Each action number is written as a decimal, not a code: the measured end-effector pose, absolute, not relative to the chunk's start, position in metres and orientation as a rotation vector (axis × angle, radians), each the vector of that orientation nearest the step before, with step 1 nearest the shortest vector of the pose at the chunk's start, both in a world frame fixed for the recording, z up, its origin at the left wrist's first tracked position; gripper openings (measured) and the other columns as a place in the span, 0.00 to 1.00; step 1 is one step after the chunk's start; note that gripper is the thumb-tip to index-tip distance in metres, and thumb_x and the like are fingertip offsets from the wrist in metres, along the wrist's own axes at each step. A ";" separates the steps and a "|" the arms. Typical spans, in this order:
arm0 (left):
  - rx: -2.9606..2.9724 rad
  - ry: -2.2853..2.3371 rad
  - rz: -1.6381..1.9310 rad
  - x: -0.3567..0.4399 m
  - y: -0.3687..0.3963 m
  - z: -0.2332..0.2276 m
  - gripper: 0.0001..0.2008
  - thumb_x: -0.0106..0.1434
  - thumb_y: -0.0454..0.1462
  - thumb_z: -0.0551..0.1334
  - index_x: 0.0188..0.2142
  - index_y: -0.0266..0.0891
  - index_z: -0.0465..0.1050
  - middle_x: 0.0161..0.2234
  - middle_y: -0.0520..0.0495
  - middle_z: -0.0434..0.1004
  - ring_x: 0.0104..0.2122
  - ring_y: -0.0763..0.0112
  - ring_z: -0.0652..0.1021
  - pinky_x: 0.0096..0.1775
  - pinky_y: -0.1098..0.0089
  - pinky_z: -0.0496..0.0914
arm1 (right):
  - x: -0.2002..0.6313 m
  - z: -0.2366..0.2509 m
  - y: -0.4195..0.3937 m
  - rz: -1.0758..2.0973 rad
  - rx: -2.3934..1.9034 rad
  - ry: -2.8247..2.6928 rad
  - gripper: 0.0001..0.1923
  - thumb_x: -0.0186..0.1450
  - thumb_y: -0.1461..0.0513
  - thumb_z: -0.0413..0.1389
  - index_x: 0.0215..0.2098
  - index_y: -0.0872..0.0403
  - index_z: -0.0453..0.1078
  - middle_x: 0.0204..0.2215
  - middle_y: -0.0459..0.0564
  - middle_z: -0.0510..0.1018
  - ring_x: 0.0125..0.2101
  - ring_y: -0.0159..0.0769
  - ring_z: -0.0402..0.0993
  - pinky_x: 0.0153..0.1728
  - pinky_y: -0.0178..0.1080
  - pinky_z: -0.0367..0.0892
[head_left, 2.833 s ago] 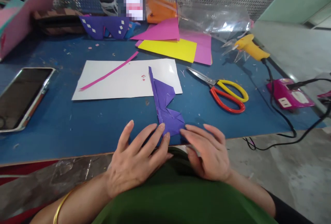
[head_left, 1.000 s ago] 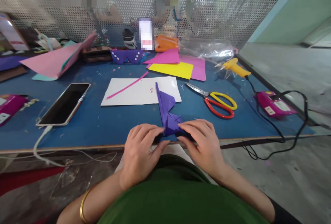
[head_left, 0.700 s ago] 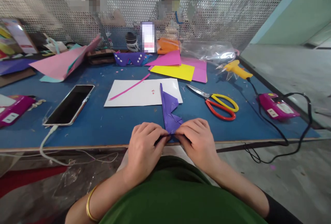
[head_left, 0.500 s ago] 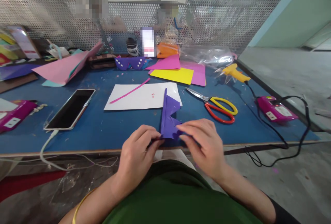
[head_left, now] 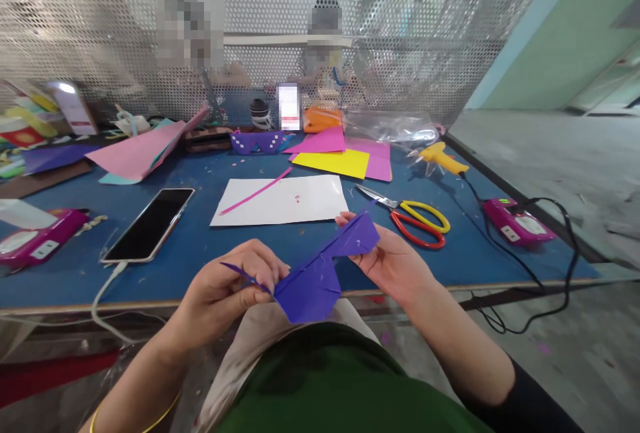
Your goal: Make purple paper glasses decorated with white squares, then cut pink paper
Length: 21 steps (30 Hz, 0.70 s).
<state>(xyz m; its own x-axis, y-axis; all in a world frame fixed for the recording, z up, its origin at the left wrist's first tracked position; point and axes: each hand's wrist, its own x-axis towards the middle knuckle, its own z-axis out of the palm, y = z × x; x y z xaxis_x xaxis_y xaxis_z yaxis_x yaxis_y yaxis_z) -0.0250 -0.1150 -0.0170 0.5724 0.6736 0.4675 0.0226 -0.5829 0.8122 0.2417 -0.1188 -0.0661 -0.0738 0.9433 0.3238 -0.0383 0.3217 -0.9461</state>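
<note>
A pair of purple paper glasses [head_left: 313, 286] is held over the table's front edge, tilted with its right end higher. My left hand [head_left: 235, 283] pinches the left end, where a narrow side arm sticks out past the fingers. Behind the other end is my right hand [head_left: 395, 263], gripping it with the fingertips at the upper edge; part of the hand is hidden by the paper. A white sheet [head_left: 280, 209] lies just beyond, with a thin pink strip [head_left: 257, 193] on it. Scissors [head_left: 417, 219] with one yellow and one red handle rest to the right.
A phone [head_left: 150, 226] on a white cable lies at left, near a magenta power strip [head_left: 45, 239]. At right are a yellow glue gun [head_left: 443, 158] and another magenta power strip [head_left: 520, 223] with black cable. Decorated purple glasses [head_left: 257, 143] and coloured sheets [head_left: 330, 163] stand at the back.
The purple paper glasses have been lifted off the table and turned from upright to slanting. My right hand has shifted to their far end; my left hand has moved left with the near end.
</note>
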 end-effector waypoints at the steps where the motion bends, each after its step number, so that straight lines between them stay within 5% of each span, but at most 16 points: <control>1: 1.948 0.552 1.032 -0.025 -0.114 -0.018 0.09 0.67 0.41 0.61 0.31 0.41 0.73 0.31 0.46 0.73 0.34 0.63 0.80 0.36 0.61 0.79 | 0.242 -0.067 -0.119 1.006 -0.893 -1.395 0.18 0.73 0.61 0.45 0.54 0.54 0.71 0.51 0.59 0.79 0.43 0.41 0.81 0.38 0.44 0.80; 6: 1.817 0.558 1.058 -0.023 -0.103 -0.025 0.13 0.65 0.46 0.63 0.29 0.41 0.72 0.28 0.46 0.73 0.33 0.61 0.80 0.37 0.58 0.79 | 0.247 -0.074 -0.119 0.787 -0.839 -1.374 0.16 0.72 0.63 0.45 0.50 0.48 0.72 0.42 0.51 0.83 0.36 0.35 0.81 0.35 0.42 0.79; 9: 1.845 0.748 1.112 -0.022 -0.091 -0.031 0.09 0.64 0.44 0.64 0.39 0.41 0.75 0.34 0.43 0.79 0.37 0.61 0.81 0.39 0.61 0.78 | 0.252 -0.067 -0.124 0.616 -0.815 -1.325 0.14 0.70 0.65 0.49 0.45 0.44 0.74 0.36 0.46 0.81 0.29 0.32 0.78 0.31 0.40 0.78; 13: 1.765 1.288 1.411 -0.021 -0.088 -0.039 0.13 0.63 0.39 0.64 0.47 0.41 0.74 0.40 0.45 0.81 0.40 0.63 0.81 0.43 0.62 0.77 | 0.257 -0.050 -0.148 0.265 -0.832 -1.301 0.16 0.64 0.70 0.56 0.41 0.43 0.76 0.36 0.45 0.79 0.37 0.37 0.77 0.36 0.43 0.76; 17: 2.099 1.468 1.500 -0.008 -0.114 -0.039 0.06 0.63 0.36 0.65 0.41 0.43 0.76 0.38 0.50 0.80 0.36 0.68 0.79 0.43 0.65 0.75 | 0.254 -0.041 -0.176 -0.246 -0.932 -1.760 0.17 0.63 0.73 0.56 0.46 0.51 0.76 0.39 0.51 0.79 0.38 0.37 0.77 0.38 0.44 0.74; 21: 2.534 1.086 1.434 0.013 -0.142 -0.043 0.09 0.60 0.30 0.68 0.39 0.41 0.75 0.35 0.49 0.80 0.36 0.69 0.79 0.40 0.69 0.74 | 0.240 -0.052 -0.184 -0.404 -0.861 -2.075 0.10 0.65 0.72 0.55 0.42 0.59 0.77 0.35 0.53 0.82 0.37 0.35 0.78 0.40 0.40 0.74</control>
<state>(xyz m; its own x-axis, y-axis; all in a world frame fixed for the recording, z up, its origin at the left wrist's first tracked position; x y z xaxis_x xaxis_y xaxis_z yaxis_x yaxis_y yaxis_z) 0.0126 -0.1423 -0.0435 0.3300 0.5851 0.7408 0.5542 -0.7554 0.3497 0.2403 -0.1842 -0.0522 -0.4181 0.4331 0.7985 0.7011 0.7128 -0.0195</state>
